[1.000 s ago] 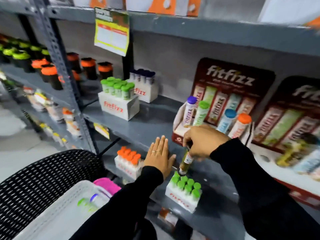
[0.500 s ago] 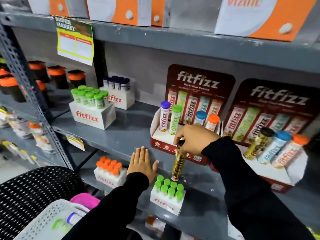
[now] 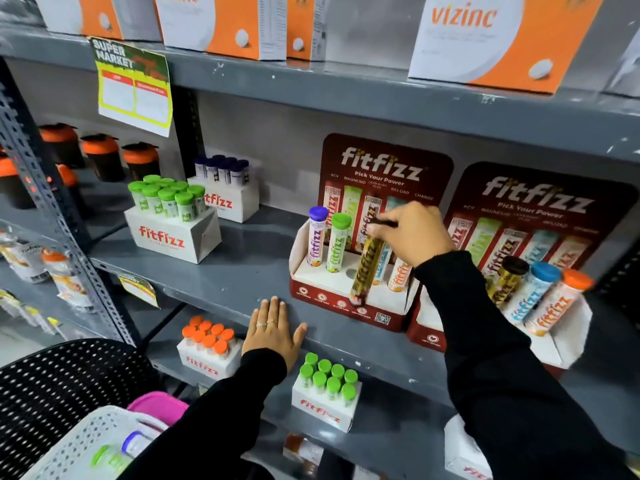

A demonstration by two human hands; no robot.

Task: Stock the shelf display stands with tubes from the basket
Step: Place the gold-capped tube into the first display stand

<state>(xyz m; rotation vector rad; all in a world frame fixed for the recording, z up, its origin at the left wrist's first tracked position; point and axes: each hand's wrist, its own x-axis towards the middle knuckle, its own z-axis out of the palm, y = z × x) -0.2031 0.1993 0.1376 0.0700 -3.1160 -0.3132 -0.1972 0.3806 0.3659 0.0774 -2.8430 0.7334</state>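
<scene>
The grey shelf [image 3: 221, 282] fills the view. At two o'clock from its middle stand two dark red display stands side by side: the near stand [image 3: 349, 308] and, at three o'clock of it, the far stand [image 3: 540, 216], which already carries gold, blue and orange tubes. At seven o'clock, low in the frame, the white basket [image 3: 69, 445] holds at least two more tubes, green-capped and purple-capped.

The step in hand is seating a tube in the near stand. The right hand [image 3: 412, 233] pinches the black cap of a gold tube [image 3: 367, 268], fingers closed on its top. The tube hangs tilted, its foot at seven o'clock of the cap and down by the stand's front lip, seemingly short of the empty middle hole. A purple-capped tube [image 3: 317, 237] and a green-capped tube [image 3: 337, 242] stand at nine o'clock of it; a blue and an orange one are partly hidden behind the hand.

The left hand [image 3: 273, 329] lies flat and open on the shelf edge, holding nothing.

Next, I judge, the foot must swing back toward twelve o'clock, the tube be brought upright over the hole, then pressed down and released.

Half a second ago the gold tube hung lower, in front of the shelf edge below the stand; it has since been lifted up to the stand. The left hand has stayed planted.
</scene>
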